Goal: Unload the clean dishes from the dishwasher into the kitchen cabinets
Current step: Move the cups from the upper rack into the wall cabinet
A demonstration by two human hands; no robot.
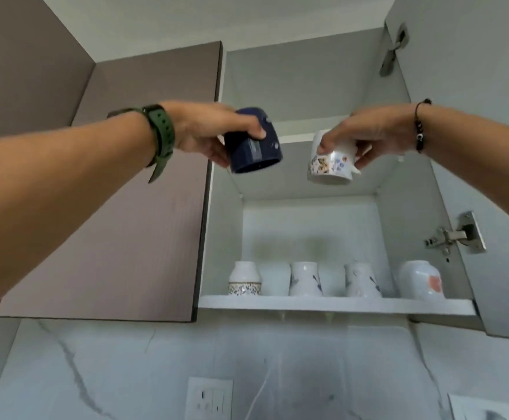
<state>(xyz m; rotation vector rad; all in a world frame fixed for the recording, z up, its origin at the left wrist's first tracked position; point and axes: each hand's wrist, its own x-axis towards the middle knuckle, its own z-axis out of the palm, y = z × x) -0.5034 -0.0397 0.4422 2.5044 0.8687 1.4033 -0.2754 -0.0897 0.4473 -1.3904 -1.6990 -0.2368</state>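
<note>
My left hand [208, 133] is raised toward the open cabinet [307, 86] and grips a dark blue mug [251, 147], fingers and thumb curled round its wall; the mug is tilted, its open mouth facing down and toward me. My right hand [374, 131] is raised at the same height, at 3 o'clock from the left, and pinches a white mug with a butterfly print [330, 165] by its upper wall, fingers wrapped over it; this mug also hangs mouth-down, slightly tilted. The two mugs are apart, neither touching the other, and both sit in front of the edge of the upper shelf [295, 130], without contact that I can confirm. A green watch strap [161, 137] circles my left wrist; a thin black bracelet [419, 128] circles my right wrist. At 6 o'clock from the mugs, the lower shelf [335, 306] carries four pale cups in a row, all mouth-down: a cup with a patterned band [245, 278] at the left end, a white cup with blue marks [304, 279] next, a second blue-marked cup [362, 280] after it, and a white cup with a pink patch [421, 280] at the right end. The cups stand near one another but separate. The cabinet door [489, 147] stands open at 3 o'clock, with a metal hinge [453, 236] on its inner face. A closed brown cabinet front [132, 222] lies at 9 o'clock. Below, at 6 o'clock, a marbled wall panel [95, 374] carries a white switch plate [211, 398]
</note>
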